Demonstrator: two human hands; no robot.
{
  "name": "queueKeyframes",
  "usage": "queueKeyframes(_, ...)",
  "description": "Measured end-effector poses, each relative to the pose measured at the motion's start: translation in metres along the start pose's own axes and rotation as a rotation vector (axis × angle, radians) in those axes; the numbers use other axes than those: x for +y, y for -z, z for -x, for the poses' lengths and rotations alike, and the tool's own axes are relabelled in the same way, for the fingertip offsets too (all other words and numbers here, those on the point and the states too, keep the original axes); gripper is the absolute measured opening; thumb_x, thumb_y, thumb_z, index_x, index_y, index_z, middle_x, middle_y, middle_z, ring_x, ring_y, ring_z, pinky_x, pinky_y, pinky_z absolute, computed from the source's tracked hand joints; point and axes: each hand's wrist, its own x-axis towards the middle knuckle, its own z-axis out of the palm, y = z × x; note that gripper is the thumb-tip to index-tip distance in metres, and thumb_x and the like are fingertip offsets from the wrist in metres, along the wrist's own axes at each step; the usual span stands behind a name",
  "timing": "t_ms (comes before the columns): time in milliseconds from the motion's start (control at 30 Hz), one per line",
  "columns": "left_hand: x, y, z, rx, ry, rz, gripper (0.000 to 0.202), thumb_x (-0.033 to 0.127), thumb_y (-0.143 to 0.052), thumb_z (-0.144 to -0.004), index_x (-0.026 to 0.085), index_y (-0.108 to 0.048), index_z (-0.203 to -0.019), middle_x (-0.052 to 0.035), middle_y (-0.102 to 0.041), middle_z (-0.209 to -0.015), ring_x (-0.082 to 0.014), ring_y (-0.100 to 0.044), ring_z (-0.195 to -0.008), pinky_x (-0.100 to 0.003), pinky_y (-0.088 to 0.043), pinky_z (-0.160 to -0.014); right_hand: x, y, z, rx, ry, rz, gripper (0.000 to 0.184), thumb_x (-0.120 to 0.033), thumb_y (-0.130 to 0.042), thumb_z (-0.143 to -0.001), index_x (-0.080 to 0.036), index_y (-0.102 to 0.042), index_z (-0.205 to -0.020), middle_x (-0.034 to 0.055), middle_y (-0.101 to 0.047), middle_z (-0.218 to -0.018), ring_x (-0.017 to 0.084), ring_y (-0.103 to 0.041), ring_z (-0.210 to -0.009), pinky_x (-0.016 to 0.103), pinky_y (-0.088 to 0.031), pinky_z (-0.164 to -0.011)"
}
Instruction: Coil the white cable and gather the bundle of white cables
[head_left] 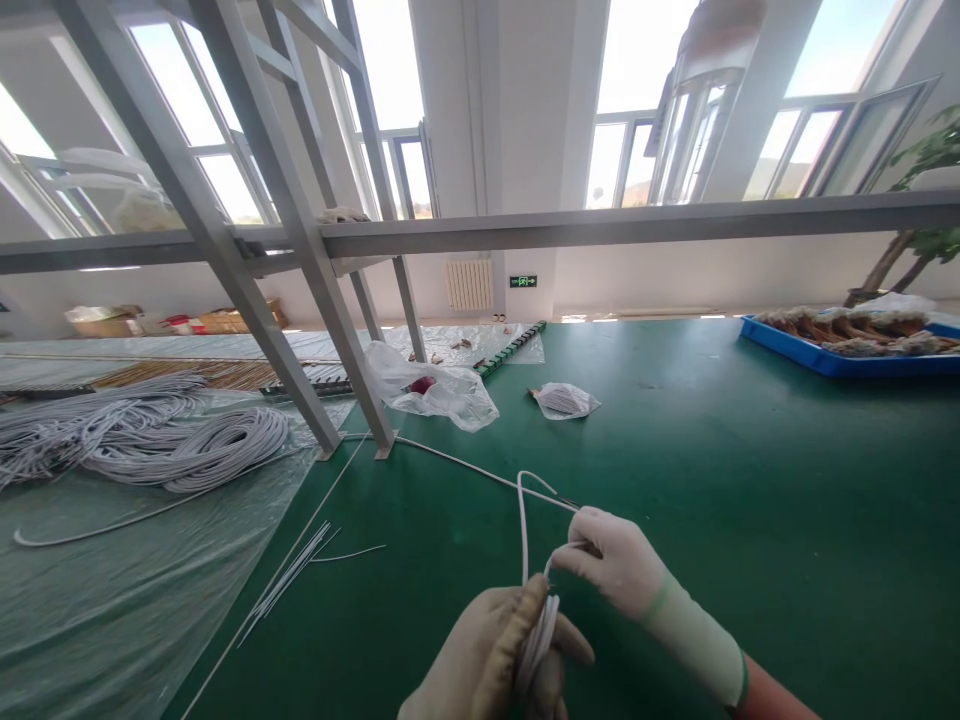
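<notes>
My left hand (pixel 487 655), in a tan glove, is closed around a small coil of white cable (pixel 538 635) at the bottom middle. My right hand (pixel 619 560), in a white glove, pinches the same cable (pixel 523 515) just above the coil, where it forms a loop. From the loop the cable runs left across the green table (pixel 750 500) toward the metal frame legs (pixel 352 400).
Large bundles of white cable (pixel 187 450) lie on clear plastic sheet at left. Loose thin cable pieces (pixel 292 575) lie near the sheet's edge. A crumpled plastic bag (pixel 435 390) and a small packet (pixel 564 400) sit mid-table. A blue tray (pixel 847 355) stands at far right.
</notes>
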Motion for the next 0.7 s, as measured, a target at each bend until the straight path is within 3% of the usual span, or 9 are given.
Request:
queueKeyframes(67, -0.004, 0.005, -0.006, 0.061, 0.007, -0.050, 0.023, 0.037, -0.077, -0.086, 0.015, -0.080, -0.092, -0.0049, -0.073, -0.066, -0.0173, -0.068, -0.058, -0.028, -0.058, -0.064, -0.016, 0.002, 0.008, 0.034, 0.095, 0.073, 0.031, -0.030, -0.061, -0.100, -0.021, -0.056, -0.071, 0.0005, -0.058, -0.075, 0.017, -0.054, -0.067, 0.030, -0.043, -0.063)
queueKeyframes(167, -0.010, 0.012, -0.018, 0.256, -0.055, 0.050, 0.008, 0.022, -0.077, -0.086, 0.014, -0.079, -0.085, -0.0108, -0.080, -0.082, -0.0219, -0.074, -0.076, -0.030, -0.060, -0.077, -0.021, -0.035, 0.039, 0.097, 0.276, 0.197, 0.033, -0.023, -0.043, -0.107, -0.022, -0.058, -0.078, 0.0016, -0.060, -0.076, 0.017, -0.055, -0.068, 0.033, -0.043, -0.069)
queueKeyframes(267, -0.015, 0.013, -0.027, 0.367, -0.132, 0.242, 0.028, 0.030, -0.056, -0.101, 0.012, -0.077, -0.098, -0.0131, -0.080, -0.097, -0.0228, -0.076, -0.090, -0.033, -0.060, -0.089, -0.003, -0.083, 0.061, 0.072, 0.366, 0.246, 0.031, -0.025, -0.045, -0.107, -0.022, -0.057, -0.079, 0.0007, -0.061, -0.073, 0.016, -0.055, -0.065, 0.030, -0.041, -0.065)
queueKeyframes(333, -0.017, 0.014, -0.027, 0.369, -0.169, 0.361, 0.037, 0.036, -0.047, -0.105, 0.012, -0.076, -0.103, -0.0106, -0.078, -0.091, -0.0197, -0.075, -0.083, -0.033, -0.060, -0.086, 0.012, -0.095, 0.060, -0.004, 0.360, 0.194, 0.031, -0.030, -0.046, -0.107, -0.022, -0.057, -0.079, 0.0007, -0.062, -0.076, 0.016, -0.056, -0.068, 0.028, -0.041, -0.064)
queueKeyframes(400, -0.018, 0.016, -0.025, 0.286, -0.189, 0.404, 0.032, 0.036, -0.054, -0.103, 0.012, -0.076, -0.102, -0.0066, -0.075, -0.082, -0.0154, -0.071, -0.075, -0.028, -0.059, -0.081, 0.021, -0.084, 0.046, -0.066, 0.252, 0.107, 0.031, -0.031, -0.051, -0.106, -0.021, -0.058, -0.078, 0.0004, -0.062, -0.079, 0.016, -0.058, -0.072, 0.027, -0.042, -0.066)
queueKeyframes(467, -0.018, 0.020, -0.021, 0.159, -0.165, 0.359, 0.034, 0.040, -0.061, -0.099, 0.010, -0.077, -0.097, -0.0052, -0.071, -0.073, -0.0146, -0.068, -0.067, -0.026, -0.058, -0.073, 0.022, -0.057, 0.023, -0.101, 0.103, 0.050, 0.030, -0.029, -0.064, -0.100, -0.020, -0.057, -0.072, -0.0008, -0.060, -0.077, 0.016, -0.057, -0.072, 0.026, -0.043, -0.066)
queueKeyframes(567, -0.020, 0.021, -0.018, 0.016, -0.041, 0.186, 0.058, 0.064, -0.068, -0.088, 0.007, -0.078, -0.092, -0.0023, -0.064, -0.058, -0.0129, -0.058, -0.049, -0.027, -0.054, -0.060, 0.005, -0.016, -0.006, -0.074, -0.010, 0.049, 0.034, -0.028, -0.079, -0.088, -0.019, -0.054, -0.066, -0.0013, -0.058, -0.074, 0.016, -0.053, -0.069, 0.027, -0.042, -0.063)
queueKeyframes(633, -0.023, 0.019, -0.019, 0.031, 0.013, 0.074, 0.065, 0.072, -0.075, -0.076, 0.010, -0.079, -0.093, -0.0024, -0.066, -0.058, -0.0143, -0.057, -0.047, -0.029, -0.052, -0.057, -0.012, -0.006, -0.012, -0.014, 0.025, 0.095, 0.033, -0.027, -0.079, -0.088, -0.020, -0.055, -0.066, -0.0002, -0.057, -0.075, 0.018, -0.052, -0.069, 0.029, -0.040, -0.063)
queueKeyframes(700, -0.026, 0.016, -0.021, 0.177, 0.011, 0.016, 0.051, 0.063, -0.086, -0.069, 0.015, -0.078, -0.086, -0.0047, -0.071, -0.064, -0.0190, -0.062, -0.055, -0.030, -0.051, -0.058, -0.028, -0.014, -0.004, 0.077, 0.125, 0.196, 0.031, -0.025, -0.070, -0.094, -0.020, -0.056, -0.067, 0.0007, -0.056, -0.073, 0.018, -0.051, -0.068, 0.031, -0.040, -0.065)
